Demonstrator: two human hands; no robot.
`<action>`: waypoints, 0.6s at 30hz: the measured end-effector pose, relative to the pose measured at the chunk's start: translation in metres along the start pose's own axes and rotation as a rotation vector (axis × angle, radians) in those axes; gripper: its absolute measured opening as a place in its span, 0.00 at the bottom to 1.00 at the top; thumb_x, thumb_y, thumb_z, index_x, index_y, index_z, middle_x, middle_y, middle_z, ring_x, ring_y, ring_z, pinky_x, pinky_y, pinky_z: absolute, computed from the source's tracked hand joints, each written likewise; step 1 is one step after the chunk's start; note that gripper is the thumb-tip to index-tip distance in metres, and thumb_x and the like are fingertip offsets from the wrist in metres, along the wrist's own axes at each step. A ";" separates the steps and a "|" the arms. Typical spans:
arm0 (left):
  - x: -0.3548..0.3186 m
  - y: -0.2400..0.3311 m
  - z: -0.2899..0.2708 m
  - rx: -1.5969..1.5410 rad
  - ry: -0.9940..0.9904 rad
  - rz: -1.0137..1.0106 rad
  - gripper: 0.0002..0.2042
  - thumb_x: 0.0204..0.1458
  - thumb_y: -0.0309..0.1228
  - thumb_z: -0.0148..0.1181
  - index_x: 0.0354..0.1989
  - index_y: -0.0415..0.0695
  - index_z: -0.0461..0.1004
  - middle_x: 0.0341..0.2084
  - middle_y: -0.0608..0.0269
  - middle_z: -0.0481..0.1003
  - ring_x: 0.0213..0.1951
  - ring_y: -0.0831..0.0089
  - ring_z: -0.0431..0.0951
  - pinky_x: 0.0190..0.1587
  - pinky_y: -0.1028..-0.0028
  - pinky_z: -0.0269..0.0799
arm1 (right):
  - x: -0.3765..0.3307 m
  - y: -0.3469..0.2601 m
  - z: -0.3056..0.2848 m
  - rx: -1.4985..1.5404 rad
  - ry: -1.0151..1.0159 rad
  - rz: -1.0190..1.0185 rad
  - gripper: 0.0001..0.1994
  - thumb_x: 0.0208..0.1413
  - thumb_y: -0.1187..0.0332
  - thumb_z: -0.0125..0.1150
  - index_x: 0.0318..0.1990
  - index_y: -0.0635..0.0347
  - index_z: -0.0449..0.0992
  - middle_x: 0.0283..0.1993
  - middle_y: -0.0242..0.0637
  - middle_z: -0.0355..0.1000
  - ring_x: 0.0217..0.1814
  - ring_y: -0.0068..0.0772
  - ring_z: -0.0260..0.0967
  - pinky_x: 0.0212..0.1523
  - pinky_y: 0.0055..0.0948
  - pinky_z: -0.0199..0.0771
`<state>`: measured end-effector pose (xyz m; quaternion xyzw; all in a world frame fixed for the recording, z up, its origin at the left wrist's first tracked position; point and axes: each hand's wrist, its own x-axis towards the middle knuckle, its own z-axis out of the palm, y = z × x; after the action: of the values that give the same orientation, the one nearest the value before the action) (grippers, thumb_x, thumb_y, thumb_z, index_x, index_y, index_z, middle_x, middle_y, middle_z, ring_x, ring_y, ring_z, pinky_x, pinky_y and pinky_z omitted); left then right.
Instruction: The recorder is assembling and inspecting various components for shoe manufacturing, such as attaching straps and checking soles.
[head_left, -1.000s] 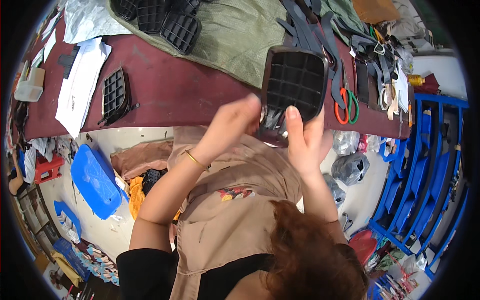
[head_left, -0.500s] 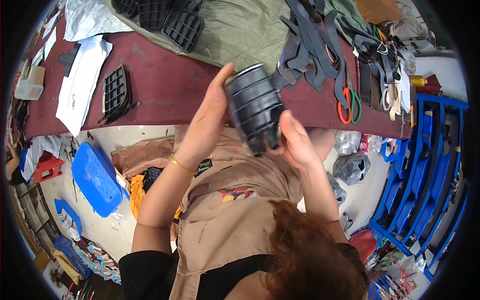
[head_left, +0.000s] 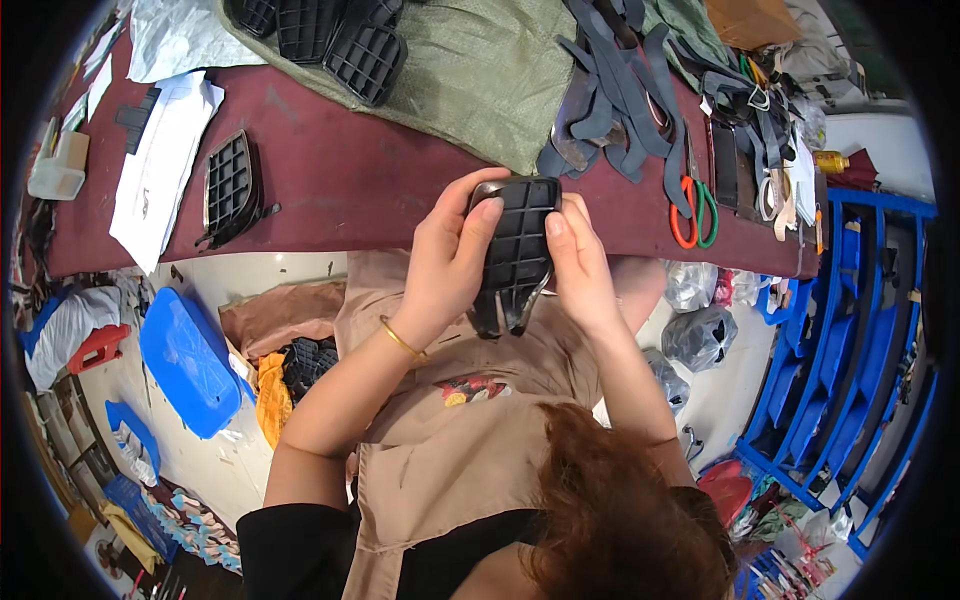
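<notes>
You hold a black grid-ribbed pad (head_left: 517, 245) upright between both hands, just in front of the near edge of the dark red bench (head_left: 340, 180) and above your lap. Your left hand (head_left: 450, 255) grips its left edge, fingers curled over the top corner and the thumb laid on the ribbed face; a thin gold bangle (head_left: 402, 340) sits on that wrist. Your right hand (head_left: 580, 265) clasps the right edge, thumb pressed on the grid near the top. The pad's lower end tapers to a dark tab hanging below your palms.

On the bench, a second grid pad (head_left: 230, 185) lies to the left beside white paper sheets (head_left: 160, 165). More black pads (head_left: 340, 40) are heaped on an olive cloth (head_left: 480, 70) at the far side. Dark straps (head_left: 620, 90) lie piled to the right, with orange-and-green-handled scissors (head_left: 692, 205) next to them. A blue plastic lid (head_left: 185, 360) lies on the floor at your left, and blue racks (head_left: 850, 330) stand at your right.
</notes>
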<state>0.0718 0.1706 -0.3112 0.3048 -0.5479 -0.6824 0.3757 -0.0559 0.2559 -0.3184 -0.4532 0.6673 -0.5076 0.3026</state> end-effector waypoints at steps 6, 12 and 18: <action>0.004 0.015 -0.008 0.172 -0.262 -0.103 0.14 0.59 0.31 0.47 0.50 0.39 0.67 0.35 0.68 0.71 0.37 0.85 0.68 0.42 0.82 0.66 | 0.014 -0.027 -0.019 0.148 0.008 0.120 0.13 0.62 0.65 0.42 0.41 0.68 0.66 0.30 0.41 0.65 0.37 0.38 0.65 0.38 0.31 0.65; 0.008 0.012 -0.012 0.130 -0.291 -0.139 0.14 0.59 0.31 0.46 0.51 0.40 0.67 0.35 0.67 0.72 0.39 0.84 0.68 0.43 0.82 0.65 | 0.013 -0.022 -0.027 0.023 -0.131 0.153 0.10 0.60 0.68 0.45 0.39 0.68 0.66 0.32 0.46 0.63 0.37 0.45 0.65 0.37 0.31 0.65; 0.009 0.012 -0.012 0.288 -0.356 -0.078 0.15 0.59 0.31 0.47 0.53 0.39 0.66 0.36 0.63 0.74 0.38 0.81 0.70 0.44 0.79 0.66 | 0.023 -0.027 -0.022 -0.408 -0.193 -0.091 0.12 0.59 0.64 0.48 0.36 0.66 0.69 0.32 0.49 0.69 0.34 0.49 0.67 0.37 0.36 0.66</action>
<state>0.0794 0.1550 -0.3019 0.2511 -0.6850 -0.6543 0.1990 -0.0763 0.2418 -0.2850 -0.5811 0.7030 -0.3295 0.2442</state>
